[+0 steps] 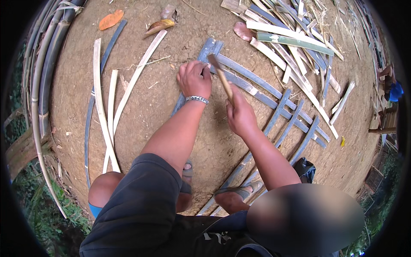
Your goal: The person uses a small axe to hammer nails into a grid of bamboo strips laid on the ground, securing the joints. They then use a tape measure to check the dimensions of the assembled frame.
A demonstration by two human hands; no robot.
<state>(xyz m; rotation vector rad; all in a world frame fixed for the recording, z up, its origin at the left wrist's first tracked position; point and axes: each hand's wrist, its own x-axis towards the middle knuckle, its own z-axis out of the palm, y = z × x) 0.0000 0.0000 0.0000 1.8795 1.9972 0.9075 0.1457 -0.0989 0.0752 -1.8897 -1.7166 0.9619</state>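
Note:
My right hand [242, 115] is wrapped round the wooden handle of a hammer [223, 80]. The hammer's dark head is up by the fingers of my left hand [195, 80], near the corner of a bamboo lattice [250, 89]. That hand's fingers are curled and pressed together on a grey bamboo strip [208, 48]; whatever they pinch is too small or hidden to name. Two long strips run from this corner toward the right, and several shorter strips cross them lower down. A chain bracelet circles my left wrist.
Loose split bamboo strips [99, 96] lie at the left, beyond them long bamboo poles [46, 81]. A heap of bamboo pieces [295, 43] covers the ground at the upper right. A black plastic bag [305, 169] sits near my right forearm. Dry leaves [111, 19] dot the dirt.

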